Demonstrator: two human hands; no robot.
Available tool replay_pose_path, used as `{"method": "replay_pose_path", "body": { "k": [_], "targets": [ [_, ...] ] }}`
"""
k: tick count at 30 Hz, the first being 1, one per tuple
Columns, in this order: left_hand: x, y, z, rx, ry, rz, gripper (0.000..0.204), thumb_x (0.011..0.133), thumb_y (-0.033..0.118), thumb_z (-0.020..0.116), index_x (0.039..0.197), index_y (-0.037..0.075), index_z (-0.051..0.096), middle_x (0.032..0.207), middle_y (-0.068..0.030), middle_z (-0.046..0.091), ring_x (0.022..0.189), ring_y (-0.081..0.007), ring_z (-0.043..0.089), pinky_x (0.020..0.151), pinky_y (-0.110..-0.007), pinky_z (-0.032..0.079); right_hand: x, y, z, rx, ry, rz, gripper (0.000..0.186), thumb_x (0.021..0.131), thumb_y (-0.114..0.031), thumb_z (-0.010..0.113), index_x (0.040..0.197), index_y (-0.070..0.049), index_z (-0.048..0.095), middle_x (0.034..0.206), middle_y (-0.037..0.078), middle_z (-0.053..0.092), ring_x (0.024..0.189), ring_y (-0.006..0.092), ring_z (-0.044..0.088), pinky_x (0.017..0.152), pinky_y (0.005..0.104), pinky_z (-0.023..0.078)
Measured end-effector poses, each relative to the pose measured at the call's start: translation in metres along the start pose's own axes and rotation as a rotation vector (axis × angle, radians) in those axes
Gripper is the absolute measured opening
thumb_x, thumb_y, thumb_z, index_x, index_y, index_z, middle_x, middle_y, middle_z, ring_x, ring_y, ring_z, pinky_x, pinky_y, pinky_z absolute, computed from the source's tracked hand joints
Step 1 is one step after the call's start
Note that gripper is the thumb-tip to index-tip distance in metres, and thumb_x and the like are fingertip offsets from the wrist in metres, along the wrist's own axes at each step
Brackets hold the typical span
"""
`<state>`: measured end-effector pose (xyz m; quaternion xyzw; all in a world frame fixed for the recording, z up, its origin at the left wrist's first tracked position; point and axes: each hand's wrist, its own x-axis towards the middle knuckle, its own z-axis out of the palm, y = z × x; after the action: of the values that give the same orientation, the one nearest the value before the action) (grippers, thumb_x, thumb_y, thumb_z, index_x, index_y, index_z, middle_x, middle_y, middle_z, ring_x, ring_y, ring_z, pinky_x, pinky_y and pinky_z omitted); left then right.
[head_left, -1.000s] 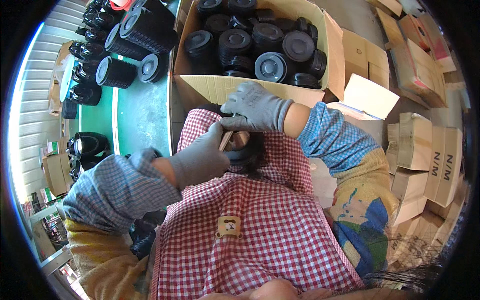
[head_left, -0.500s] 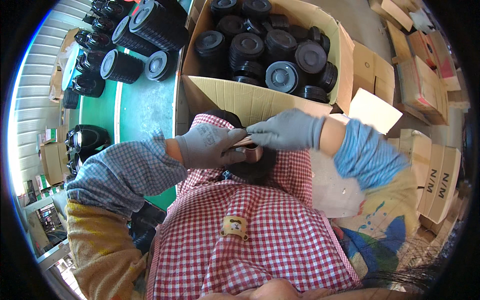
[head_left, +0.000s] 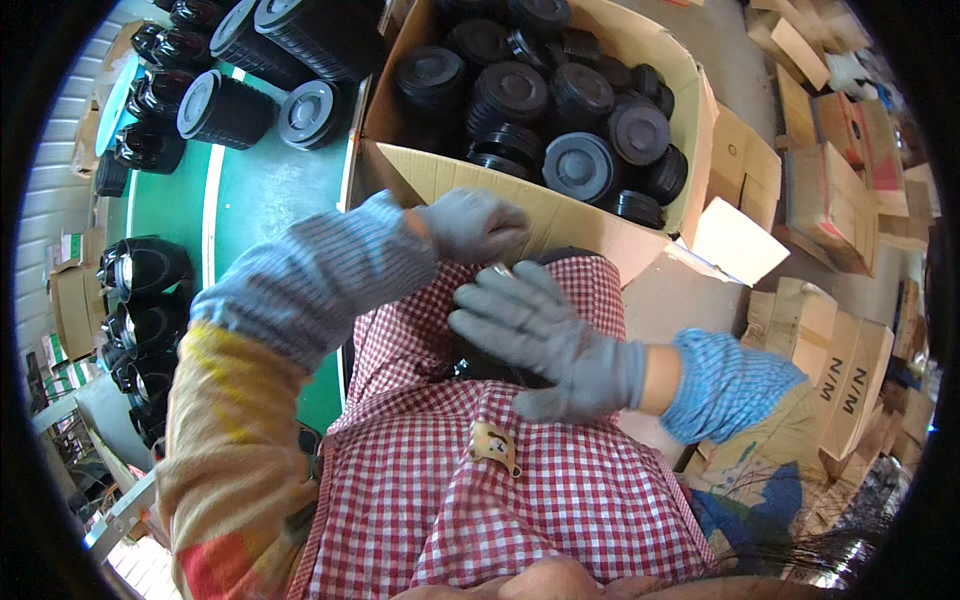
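My left hand [head_left: 475, 225], in a grey glove, is held up at the near wall of the cardboard box, its fingers curled closed. Whatever it may hold is hidden by the glove. Below it and to the right, my right hand [head_left: 545, 335], gloved the same way, lies over my lap with its fingers stretched and spread. At its fingertips a small pale, shiny edge shows, too little to name. Beneath the right hand a dark thing [head_left: 480, 362] in my lap is mostly covered. A red checked apron [head_left: 420, 450] covers my front.
Ahead stands an open cardboard box [head_left: 450, 185] full of black round lids [head_left: 580, 165]. To the left, a green table [head_left: 170, 215] bears stacked black discs [head_left: 225, 110] and shiny black parts [head_left: 145, 275]. More cartons [head_left: 835, 205] stand on the right.
My hands have come apart from the coppery thing they were both at. The left moved forward and closed; the right came nearer and spread. The coppery thing is no longer plainly seen.
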<state>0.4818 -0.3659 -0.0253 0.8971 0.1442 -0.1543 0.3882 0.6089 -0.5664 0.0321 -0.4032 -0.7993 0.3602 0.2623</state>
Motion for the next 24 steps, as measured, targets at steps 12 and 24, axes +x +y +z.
{"method": "replay_pose_path", "body": {
  "k": [12,24],
  "targets": [
    [-0.090,0.055,0.039,-0.025,0.852,0.938,0.029,0.090,0.030,0.064,0.106,0.006,0.070,0.106,-0.0088,0.068,0.088,-0.0242,0.066,0.078,-0.036,0.052,0.015,0.000,0.005,1.039,0.284,0.233,0.110,0.085,-0.091,0.013,0.165,-0.015,0.002,0.170,0.016,0.010,0.155,0.0336,0.016,0.126,0.0449,0.012],
    [-0.055,0.103,0.085,-0.060,0.563,0.694,0.030,0.089,0.047,0.066,0.085,0.018,0.061,0.089,-0.0025,0.060,0.084,-0.0234,0.059,0.078,-0.040,0.046,0.076,0.108,-0.006,0.238,0.064,-0.082,0.058,0.107,-0.051,0.034,0.123,-0.006,0.067,0.131,0.019,0.060,0.129,0.0377,0.052,0.114,0.0431,0.034]
  ]
}}
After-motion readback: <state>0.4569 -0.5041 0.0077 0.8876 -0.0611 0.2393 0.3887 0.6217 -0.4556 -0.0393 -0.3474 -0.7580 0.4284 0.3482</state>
